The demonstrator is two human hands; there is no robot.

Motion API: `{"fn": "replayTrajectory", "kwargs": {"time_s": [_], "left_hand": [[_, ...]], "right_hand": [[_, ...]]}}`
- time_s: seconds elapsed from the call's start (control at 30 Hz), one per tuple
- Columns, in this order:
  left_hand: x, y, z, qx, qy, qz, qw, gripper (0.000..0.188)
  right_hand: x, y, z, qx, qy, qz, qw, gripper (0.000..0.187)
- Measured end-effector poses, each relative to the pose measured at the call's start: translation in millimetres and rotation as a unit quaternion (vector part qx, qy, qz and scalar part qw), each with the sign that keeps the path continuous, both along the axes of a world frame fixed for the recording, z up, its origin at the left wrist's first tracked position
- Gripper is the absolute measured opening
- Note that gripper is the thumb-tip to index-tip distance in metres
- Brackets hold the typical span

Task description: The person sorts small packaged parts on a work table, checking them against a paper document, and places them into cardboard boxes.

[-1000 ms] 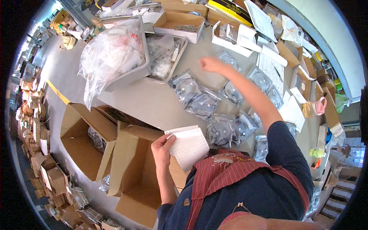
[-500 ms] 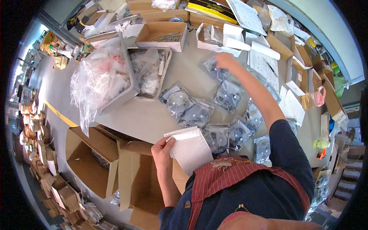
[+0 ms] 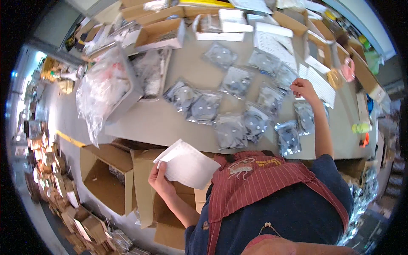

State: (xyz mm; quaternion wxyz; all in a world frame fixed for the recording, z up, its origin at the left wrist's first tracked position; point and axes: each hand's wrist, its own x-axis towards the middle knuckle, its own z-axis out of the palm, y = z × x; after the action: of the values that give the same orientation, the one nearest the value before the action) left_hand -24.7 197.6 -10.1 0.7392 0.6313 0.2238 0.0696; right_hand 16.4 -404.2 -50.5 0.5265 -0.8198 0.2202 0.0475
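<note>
My left hand point(image 3: 160, 180) grips the edge of a stack of white label sheets point(image 3: 189, 165) in front of the table's near edge, the thumb lying on top. My right hand point(image 3: 303, 89) hovers over the right part of the table with its fingers curled into a pinch. Whatever may be between those fingertips is too small to make out. Closest to it are a clear plastic bag point(image 3: 284, 76) and a bag with a grey round part point(image 3: 308, 117). Several similar bags lie spread out, among them a bag point(image 3: 237, 82) in the middle and a bag point(image 3: 288, 138) near the edge.
A grey bin point(image 3: 127, 91) stuffed with clear plastic stands at the left, beside a tray point(image 3: 163, 76) of plastic bags. Small cardboard boxes point(image 3: 178, 40) line the back. Printed papers point(image 3: 321, 87) and tape rolls point(image 3: 347, 70) lie at the right. Open cartons point(image 3: 127, 182) stand below the near edge.
My right hand has pulled back from the far bag toward the right side of the table. The left hand and its sheets have shifted slightly left and down; the view has also shifted.
</note>
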Motion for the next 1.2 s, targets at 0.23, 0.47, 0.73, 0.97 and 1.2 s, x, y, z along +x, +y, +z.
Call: {"fn": "replayTrajectory", "kwargs": {"time_s": [0.23,0.47,0.73,0.97,1.2], "left_hand": [[-40.5,-38.4,15.0,0.015,-0.013,-0.034,0.999,0.020],[-72.7,-86.2,50.9,0.068,-0.022,-0.057,0.996,0.029],[-108.1,-120.7,47.9,0.060,-0.029,-0.048,0.997,0.027],[-135.5,-145.9,52.6,0.063,-0.046,-0.005,0.997,0.027],[-154.0,-150.1,53.3,0.071,-0.095,0.073,0.990,0.023]], "right_hand": [[-117.7,-96.8,-1.8,-0.183,0.008,-0.129,0.975,0.019],[-185.8,-153.5,-43.8,-0.397,0.093,-0.053,0.912,0.050],[-197.3,-103.5,-52.1,-0.342,0.244,-0.114,0.900,0.072],[-207.4,-118.0,-77.4,-0.270,0.095,-0.192,0.939,0.079],[-213.5,-110.6,-57.5,0.075,-0.036,-0.250,0.965,0.085]]}}
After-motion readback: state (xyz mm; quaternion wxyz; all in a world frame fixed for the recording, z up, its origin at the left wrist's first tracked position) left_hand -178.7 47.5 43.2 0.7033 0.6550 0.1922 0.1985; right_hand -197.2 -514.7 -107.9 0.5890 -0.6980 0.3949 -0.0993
